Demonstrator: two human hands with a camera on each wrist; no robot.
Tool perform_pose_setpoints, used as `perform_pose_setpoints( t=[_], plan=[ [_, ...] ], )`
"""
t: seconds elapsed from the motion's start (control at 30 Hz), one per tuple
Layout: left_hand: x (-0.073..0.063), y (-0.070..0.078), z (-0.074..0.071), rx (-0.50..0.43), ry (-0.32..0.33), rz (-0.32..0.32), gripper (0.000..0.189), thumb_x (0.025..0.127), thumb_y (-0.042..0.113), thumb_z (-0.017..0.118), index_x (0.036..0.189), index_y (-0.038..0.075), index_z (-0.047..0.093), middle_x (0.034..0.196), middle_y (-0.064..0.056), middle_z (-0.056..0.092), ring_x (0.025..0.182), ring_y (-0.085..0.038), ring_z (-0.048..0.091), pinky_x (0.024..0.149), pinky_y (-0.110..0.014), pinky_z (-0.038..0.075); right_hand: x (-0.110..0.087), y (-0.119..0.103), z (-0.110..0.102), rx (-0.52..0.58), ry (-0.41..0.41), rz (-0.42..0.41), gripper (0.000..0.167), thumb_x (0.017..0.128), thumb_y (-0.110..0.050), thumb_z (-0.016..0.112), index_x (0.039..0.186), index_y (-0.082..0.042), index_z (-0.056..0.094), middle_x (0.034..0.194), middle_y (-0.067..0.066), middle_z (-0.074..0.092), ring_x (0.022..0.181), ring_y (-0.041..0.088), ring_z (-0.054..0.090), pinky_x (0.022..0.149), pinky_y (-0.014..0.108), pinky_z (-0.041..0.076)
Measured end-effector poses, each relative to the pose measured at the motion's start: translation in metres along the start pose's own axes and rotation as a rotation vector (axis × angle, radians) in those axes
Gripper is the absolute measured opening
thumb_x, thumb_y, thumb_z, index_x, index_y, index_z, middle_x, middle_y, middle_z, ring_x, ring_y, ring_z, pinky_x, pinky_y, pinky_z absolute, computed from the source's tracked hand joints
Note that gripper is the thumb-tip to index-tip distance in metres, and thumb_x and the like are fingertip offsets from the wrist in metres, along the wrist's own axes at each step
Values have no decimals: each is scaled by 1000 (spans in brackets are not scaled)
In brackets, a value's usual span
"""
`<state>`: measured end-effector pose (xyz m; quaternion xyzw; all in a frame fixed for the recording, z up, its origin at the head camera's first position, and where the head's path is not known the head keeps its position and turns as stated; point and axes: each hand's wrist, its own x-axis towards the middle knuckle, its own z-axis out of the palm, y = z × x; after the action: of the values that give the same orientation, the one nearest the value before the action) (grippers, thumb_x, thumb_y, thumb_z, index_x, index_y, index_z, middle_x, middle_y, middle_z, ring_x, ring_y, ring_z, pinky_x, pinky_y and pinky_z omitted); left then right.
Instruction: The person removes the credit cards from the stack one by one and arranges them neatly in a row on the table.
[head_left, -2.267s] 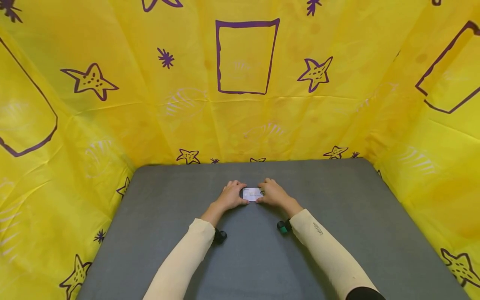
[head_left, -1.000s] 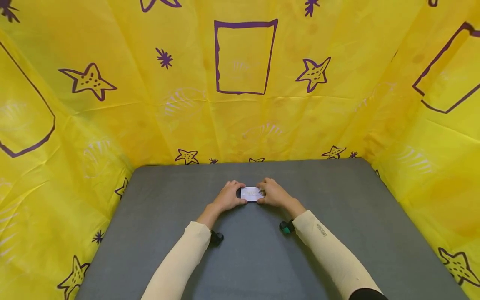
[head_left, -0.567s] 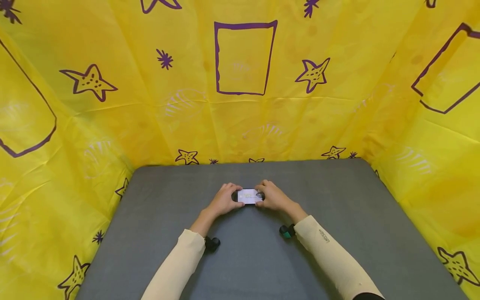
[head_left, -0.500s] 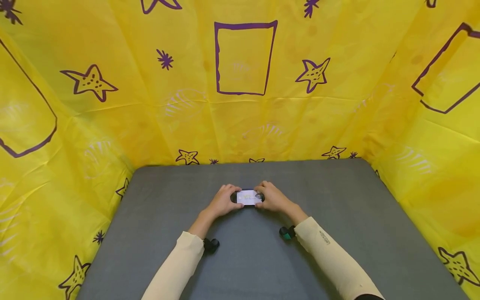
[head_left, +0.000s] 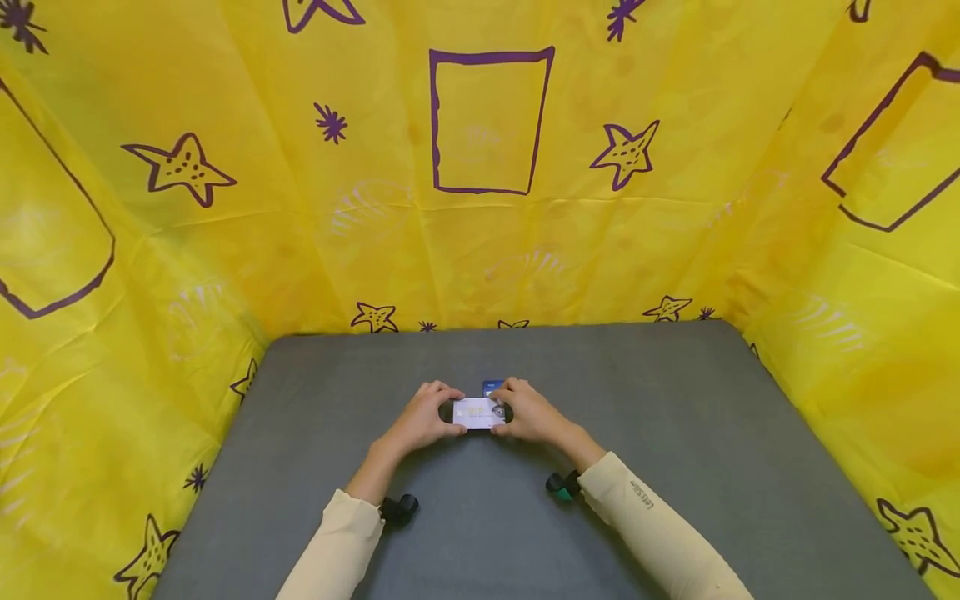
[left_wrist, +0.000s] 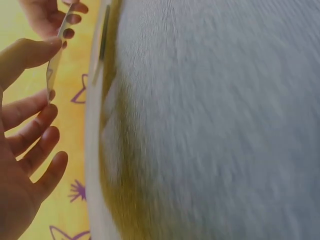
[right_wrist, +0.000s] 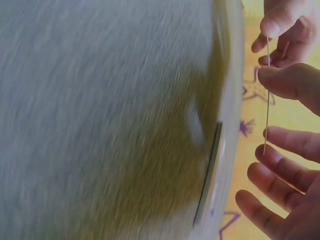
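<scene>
A white card [head_left: 478, 413] with "VIP" lettering is held up between both hands, lifted off the grey table. The left hand [head_left: 422, 418] pinches its left end between thumb and fingers. At the right end, the right hand [head_left: 534, 418] grips it likewise, covering part of a dark round print. Seen nearly edge-on, the thin card [right_wrist: 268, 107] stands clear of the tabletop in the right wrist view. Behind the right fingers a blue flat thing [head_left: 491, 387], card-like, lies on the table, partly hidden by that hand.
The grey table [head_left: 480, 533] spreads around the hands. Yellow cloth [head_left: 480, 250] printed with purple starfish and frames closes off its back and sides. A flat dark-edged thing [right_wrist: 207, 172] lies on the table in the right wrist view.
Both hands and the white card have moved left and nearer the person. The blue flat thing has come into sight behind the right hand.
</scene>
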<state>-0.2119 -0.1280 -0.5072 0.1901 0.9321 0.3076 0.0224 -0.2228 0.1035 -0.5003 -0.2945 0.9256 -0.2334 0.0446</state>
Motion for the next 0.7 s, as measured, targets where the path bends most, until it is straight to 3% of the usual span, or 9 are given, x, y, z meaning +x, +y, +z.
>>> perform_pose_setpoints(
  t=[0.27, 0.7],
  plan=[
    [-26, -12, -15, 13, -11, -36, 49, 71, 27, 85, 114, 11, 68, 109, -2, 61, 108, -24, 51, 93, -45, 44, 5, -24, 14, -36, -34, -60, 49, 78, -31, 79, 119, -7, 65, 109, 5, 57, 95, 15, 52, 82, 30, 46],
    [-61, -46, -38, 75, 6, -24, 49, 70, 25, 86, 112, 9, 69, 108, -4, 64, 106, -28, 55, 92, -48, 45, 28, -64, 39, -164, -77, -118, 51, 79, -40, 78, 120, -13, 67, 104, -2, 57, 93, 10, 49, 78, 22, 43]
  ],
)
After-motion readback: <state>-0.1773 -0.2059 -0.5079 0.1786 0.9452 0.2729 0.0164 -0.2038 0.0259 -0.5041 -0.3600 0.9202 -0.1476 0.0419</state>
